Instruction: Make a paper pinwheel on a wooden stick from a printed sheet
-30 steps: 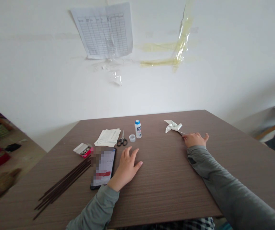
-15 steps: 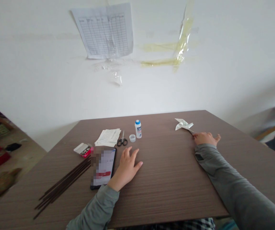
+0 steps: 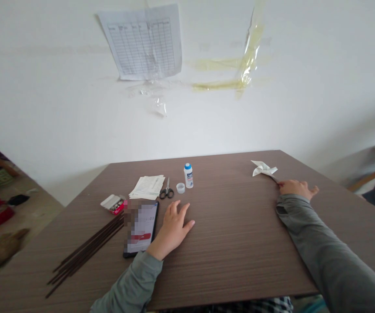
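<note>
My right hand [image 3: 296, 188] lies far out on the right of the brown table [image 3: 233, 243], pinching the thin stick of a white paper pinwheel [image 3: 263, 168] whose head rests on the tabletop just beyond my fingers. Palm down, my left hand [image 3: 172, 228] rests flat on the table with fingers spread, holding nothing. It lies right beside a black phone [image 3: 141, 228].
A bundle of dark sticks [image 3: 85, 252] lies left of the phone. Behind it are a small red and white box [image 3: 112, 203], a stack of white paper squares [image 3: 147, 187], scissors [image 3: 166, 190], a white glue bottle [image 3: 188, 175] and its loose cap [image 3: 180, 188].
My right hand has slid the pinwheel to the right along the table. My left hand has stayed put.
</note>
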Demonstrator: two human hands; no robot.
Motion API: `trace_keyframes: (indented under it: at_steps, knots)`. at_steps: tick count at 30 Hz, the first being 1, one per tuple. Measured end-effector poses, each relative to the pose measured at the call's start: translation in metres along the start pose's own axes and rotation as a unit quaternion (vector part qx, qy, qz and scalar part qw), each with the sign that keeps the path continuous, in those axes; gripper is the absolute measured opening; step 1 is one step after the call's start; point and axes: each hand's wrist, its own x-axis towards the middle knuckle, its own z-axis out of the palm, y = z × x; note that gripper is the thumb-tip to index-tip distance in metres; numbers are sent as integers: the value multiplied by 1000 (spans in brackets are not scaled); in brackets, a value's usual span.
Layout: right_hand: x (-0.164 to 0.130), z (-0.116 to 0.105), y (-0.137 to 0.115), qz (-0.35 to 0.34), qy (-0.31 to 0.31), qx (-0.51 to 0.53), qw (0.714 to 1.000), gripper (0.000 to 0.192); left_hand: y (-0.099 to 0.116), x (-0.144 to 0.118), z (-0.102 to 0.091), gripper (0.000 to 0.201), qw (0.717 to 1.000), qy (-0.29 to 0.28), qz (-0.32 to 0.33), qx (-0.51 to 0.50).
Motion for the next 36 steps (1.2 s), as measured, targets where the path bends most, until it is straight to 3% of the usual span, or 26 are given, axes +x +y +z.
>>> trace_keyframes:
  at_steps: [6,10,15,19,22,26,36]
  knots:
    - [-5,-4,-3,5,64,23,998,53,-2,0,-1,57,1000,4,9,2]
    - [-19,-6,-21,-19,59,-27,998,47,-5,0,2,56,1000,15,27,0]
    - [-52,8,-65,-188,-6,26,982,43,-7,1,6,53,999,11,35,8]
    - [-83,28,-94,-363,-84,92,923,52,-6,1,7,54,999,4,31,23]
    - [-98,39,-102,-423,-140,102,889,61,-3,1,6,53,999,-2,31,30]
    - [-104,45,-102,-436,-188,72,877,63,1,0,2,52,999,-6,31,30]
    - [-98,52,-99,-437,-214,57,872,70,18,-1,-14,52,997,-30,23,68]
